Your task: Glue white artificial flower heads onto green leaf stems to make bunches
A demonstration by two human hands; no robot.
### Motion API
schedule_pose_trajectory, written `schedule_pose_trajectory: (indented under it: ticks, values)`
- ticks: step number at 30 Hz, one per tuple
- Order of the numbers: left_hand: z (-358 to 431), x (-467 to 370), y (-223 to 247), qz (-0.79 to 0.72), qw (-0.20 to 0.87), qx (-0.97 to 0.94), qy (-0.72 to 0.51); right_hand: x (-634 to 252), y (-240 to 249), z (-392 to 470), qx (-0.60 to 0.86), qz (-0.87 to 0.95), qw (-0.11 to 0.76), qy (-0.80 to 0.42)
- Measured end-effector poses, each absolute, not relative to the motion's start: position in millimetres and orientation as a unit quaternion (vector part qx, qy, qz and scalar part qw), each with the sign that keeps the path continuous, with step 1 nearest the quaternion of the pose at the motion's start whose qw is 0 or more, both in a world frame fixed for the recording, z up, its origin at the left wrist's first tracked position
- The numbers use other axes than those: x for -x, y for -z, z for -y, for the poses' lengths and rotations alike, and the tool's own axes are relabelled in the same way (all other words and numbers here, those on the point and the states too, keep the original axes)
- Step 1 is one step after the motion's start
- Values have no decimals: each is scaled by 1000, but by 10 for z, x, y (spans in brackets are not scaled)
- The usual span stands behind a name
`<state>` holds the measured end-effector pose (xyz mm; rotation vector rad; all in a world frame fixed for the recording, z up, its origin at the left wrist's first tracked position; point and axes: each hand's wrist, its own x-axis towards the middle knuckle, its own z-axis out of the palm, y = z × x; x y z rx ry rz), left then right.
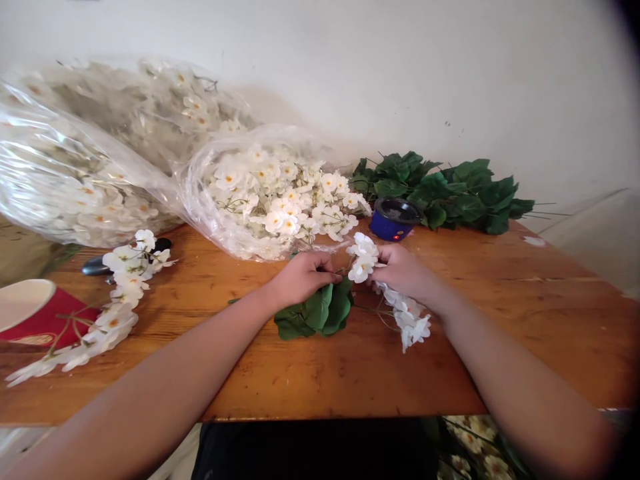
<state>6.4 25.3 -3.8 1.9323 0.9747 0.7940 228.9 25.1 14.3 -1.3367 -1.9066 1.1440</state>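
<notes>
My left hand point(305, 275) is closed, thumb and fingers pinched, on a stem of artificial green leaves point(317, 312) that hang over the wooden table point(280, 380). Just to its right, my right hand point(403, 270) is closed on a sprig of white artificial flowers point(363, 257). Some of its blossoms stick up past the fingertips, and others trail below the palm. The two hands are a short gap apart, with thin stems showing between them. Behind my right hand stands a small blue pot point(395, 219) with a black rim and a lit red light.
Clear plastic bags point(185, 193) full of white flowers fill the back left. Green leaf bunches point(460, 193) lie at the back right. At left, a red paper cup point(30, 313) lies by a loose white flower spray point(123, 303) and a dark-handled tool point(95, 267).
</notes>
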Motion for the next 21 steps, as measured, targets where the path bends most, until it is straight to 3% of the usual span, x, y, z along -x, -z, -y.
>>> schedule_pose_trajectory:
  ticks: [6, 10, 21]
  values:
    - [-249, -62, 34, -383, 407, -771, -306, -2305, -129, -266, 507, 728, 270, -375]
    - [-269, -59, 58, -371, 407, -771, -319, -2310, -111, -270, 508, 717, 301, -371]
    - [-286, -55, 79, -361, 391, -785, -317, -2262, -89, -259, 534, 696, 286, -386]
